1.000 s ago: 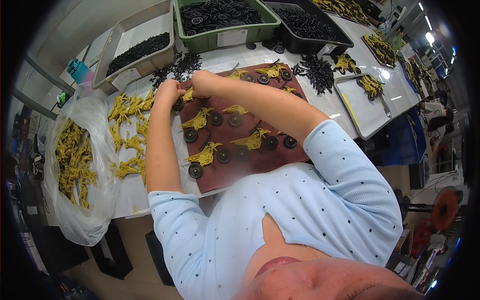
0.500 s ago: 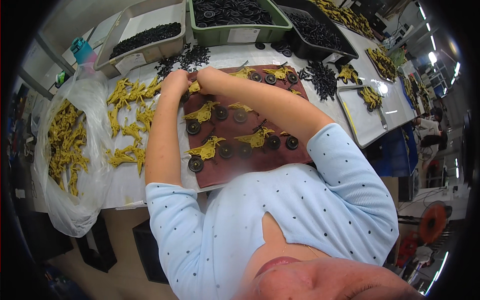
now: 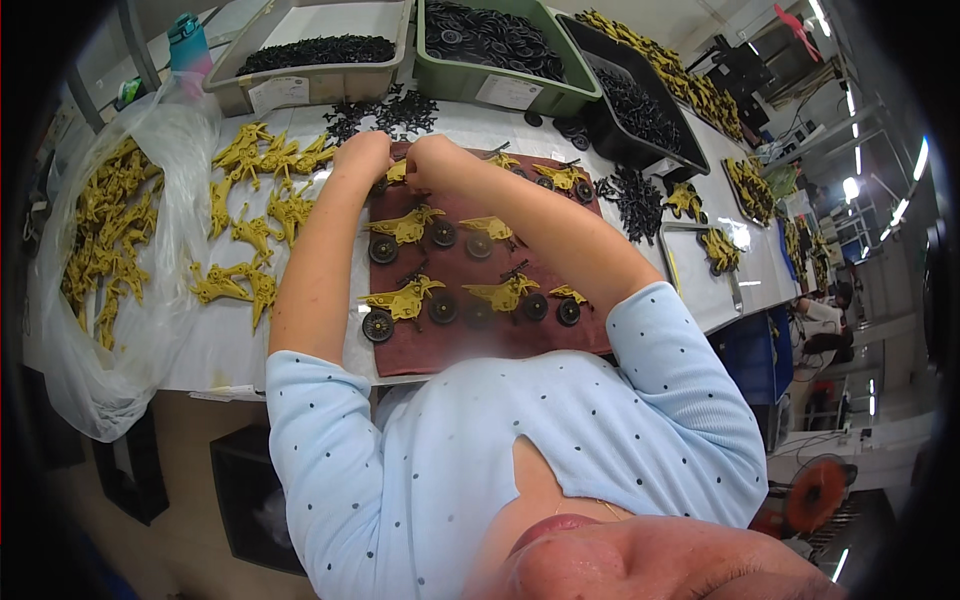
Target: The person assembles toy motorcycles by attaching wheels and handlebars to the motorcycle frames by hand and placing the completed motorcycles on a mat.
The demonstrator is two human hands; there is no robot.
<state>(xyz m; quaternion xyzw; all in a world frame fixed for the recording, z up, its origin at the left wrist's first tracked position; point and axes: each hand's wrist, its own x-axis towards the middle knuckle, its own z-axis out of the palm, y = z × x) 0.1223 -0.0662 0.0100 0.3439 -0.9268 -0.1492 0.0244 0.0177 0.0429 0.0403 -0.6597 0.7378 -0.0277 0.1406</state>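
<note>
At the far left corner of a dark red cloth [image 3: 460,350], my left hand [image 3: 364,156] and my right hand [image 3: 436,164] are close together with fingers closed. A yellow toy motorcycle body [image 3: 397,173] shows between them, and both hands seem to grip it; the fingertips are partly hidden. Nearer to me on the cloth lie rows of yellow toy motorcycles with black wheels, among them one toy motorcycle [image 3: 406,226] in the middle row and another [image 3: 402,298] in the front row. My right forearm covers part of the rows.
Yellow bodies [image 3: 258,232] lie loose left of the cloth, beside a clear plastic bag [image 3: 180,200] full of more. Small black parts [image 3: 408,112] are heaped beyond my hands. Behind stand a beige bin [image 3: 330,80], a green bin [image 3: 560,98] of wheels and a black bin [image 3: 650,150].
The whole view has shifted and turned a little. Both my hands stay closed at the same toy motorcycle body, with only slight finger movement.
</note>
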